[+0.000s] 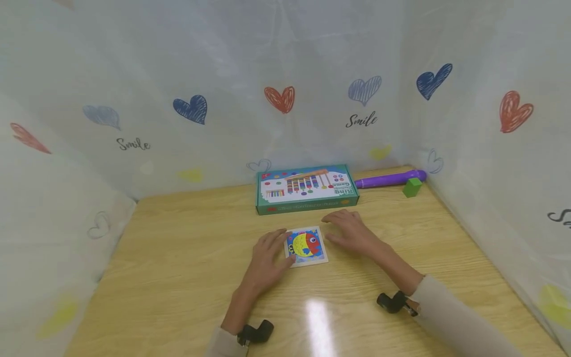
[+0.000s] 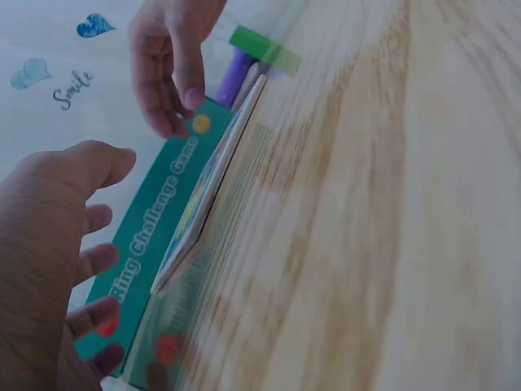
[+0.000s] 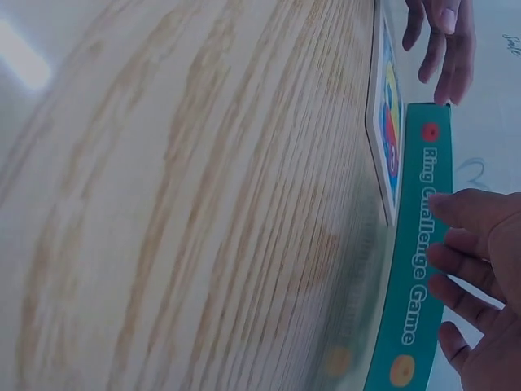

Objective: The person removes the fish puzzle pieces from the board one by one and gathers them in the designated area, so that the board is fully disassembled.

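Observation:
A square wooden puzzle board (image 1: 308, 245) with a red, yellow and blue fish picture lies flat on the table between the two hands. My left hand (image 1: 267, 260) hovers over its left edge, fingers spread and loosely bent, thumb near the lower left corner. In the left wrist view the left hand (image 2: 73, 236) holds nothing. Off the board's right side, my right hand (image 1: 352, 233) hangs with relaxed fingers and nothing in its grasp. The right wrist view shows that right hand (image 3: 480, 269) in front of the green box, with the puzzle board (image 3: 384, 114) beyond.
Behind the board lies a green Ring Challenge Game box (image 1: 308, 189) near the back curtain. To its right are a purple stick (image 1: 388, 179) and a green block (image 1: 412, 187). White curtains (image 1: 232, 59) with printed hearts border the wooden table (image 1: 178, 277).

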The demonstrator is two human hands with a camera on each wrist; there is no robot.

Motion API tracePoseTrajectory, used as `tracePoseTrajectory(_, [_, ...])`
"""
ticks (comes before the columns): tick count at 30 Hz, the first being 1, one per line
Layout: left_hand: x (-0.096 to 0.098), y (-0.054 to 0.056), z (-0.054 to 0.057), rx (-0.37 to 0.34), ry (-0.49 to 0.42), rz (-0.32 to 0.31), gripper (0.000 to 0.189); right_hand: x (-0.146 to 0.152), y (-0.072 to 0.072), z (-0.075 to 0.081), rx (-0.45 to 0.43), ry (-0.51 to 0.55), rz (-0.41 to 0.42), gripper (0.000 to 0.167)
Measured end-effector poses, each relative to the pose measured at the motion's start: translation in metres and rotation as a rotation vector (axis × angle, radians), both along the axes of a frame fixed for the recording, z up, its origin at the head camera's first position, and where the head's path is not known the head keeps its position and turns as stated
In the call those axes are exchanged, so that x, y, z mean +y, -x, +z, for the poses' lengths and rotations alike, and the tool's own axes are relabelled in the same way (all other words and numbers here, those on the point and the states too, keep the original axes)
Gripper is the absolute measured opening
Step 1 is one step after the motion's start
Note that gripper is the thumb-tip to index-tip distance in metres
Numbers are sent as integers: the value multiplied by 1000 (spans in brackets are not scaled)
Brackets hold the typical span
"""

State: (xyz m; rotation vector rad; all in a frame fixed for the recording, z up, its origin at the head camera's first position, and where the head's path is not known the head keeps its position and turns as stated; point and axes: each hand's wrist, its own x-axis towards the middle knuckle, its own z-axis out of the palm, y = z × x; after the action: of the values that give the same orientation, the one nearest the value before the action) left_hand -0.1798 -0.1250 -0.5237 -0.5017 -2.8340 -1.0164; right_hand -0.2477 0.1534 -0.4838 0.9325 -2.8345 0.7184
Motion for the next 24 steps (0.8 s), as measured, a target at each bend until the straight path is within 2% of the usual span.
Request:
tracePoseTrajectory(4, [3,2,-1,8,-3,-36,58,-6,3,-2,-18,-8,14,40])
tracePoseTrajectory(7, [5,4,-2,48,22,-70,57,-11,5,-3,-32,-16,19,40])
tracePoseTrajectory(11, [8,8,-5,112,126,-88,58,-15,7,-5,-25,-31,30,40])
tracePoseTrajectory(16, [11,11,-5,157,247,-90,59,-18,10,-6,-9,-49,48,39])
tracePoseTrajectory(24, [13,13,-8,107,258,-95,59,-26,13,-7,-16,-77,59,39])
